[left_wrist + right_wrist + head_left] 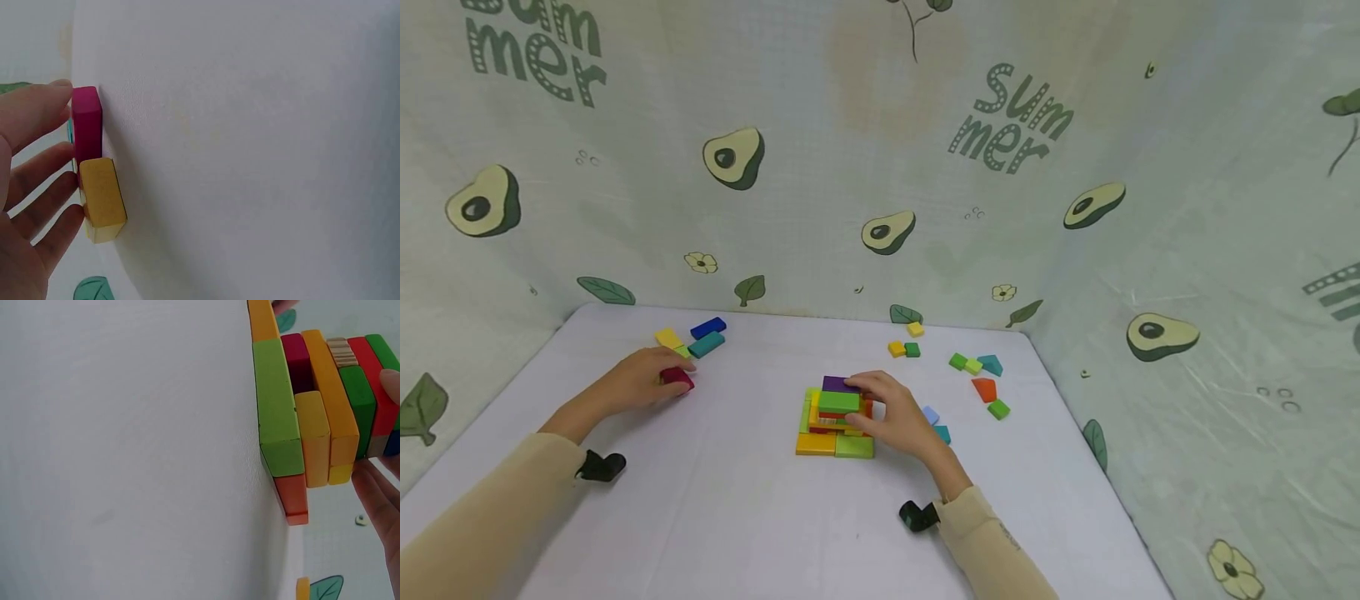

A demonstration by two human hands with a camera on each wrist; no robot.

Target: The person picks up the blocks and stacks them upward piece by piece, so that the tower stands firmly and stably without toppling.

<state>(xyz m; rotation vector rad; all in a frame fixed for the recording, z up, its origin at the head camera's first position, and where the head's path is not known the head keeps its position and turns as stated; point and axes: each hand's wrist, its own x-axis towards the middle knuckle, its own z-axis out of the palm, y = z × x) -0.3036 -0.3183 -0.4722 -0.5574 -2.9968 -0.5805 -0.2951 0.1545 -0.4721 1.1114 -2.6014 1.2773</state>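
Note:
On the left of the table, my left hand (642, 379) holds a crimson block (676, 380) by thumb and fingertips. In the left wrist view the other fingertips come close to a yellow block (104, 194) beside it. A layered stack of coloured blocks (817, 445) stands at mid-table, with orange and lime blocks at its base. My right hand (895, 417) grips its upper layers from the right, index finger by the purple block (837, 383) and thumb below the green block (838, 402). The palm side hides part of the stack's right end.
Behind my left hand lie a blue block (708, 327), a teal block (707, 344) and another yellow block (667, 337). Right of the stack are scattered smaller pieces, among them a red-orange piece (985, 389) and a green piece (998, 409). A patterned cloth (820, 275) rises behind the table.

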